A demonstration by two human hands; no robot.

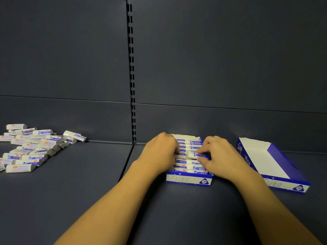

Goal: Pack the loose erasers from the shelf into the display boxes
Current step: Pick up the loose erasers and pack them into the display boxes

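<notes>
A blue-and-white display box (189, 180) stands on the shelf in front of me, filled with two rows of white erasers in blue sleeves. My left hand (161, 153) lies over the box's left side, fingers curled down onto an eraser in the left row. My right hand (220, 157) pinches a tilted eraser (195, 155) in the middle of the right row. A second display box (300, 187), with nothing inside, sits to the right. A pile of loose erasers (31, 149) lies at the far left of the shelf.
The dark shelf floor (88, 191) spreads between the pile and the boxes. The shelf's back wall carries a slotted upright (131, 76) in the middle. A seam in the floor runs from that upright toward me.
</notes>
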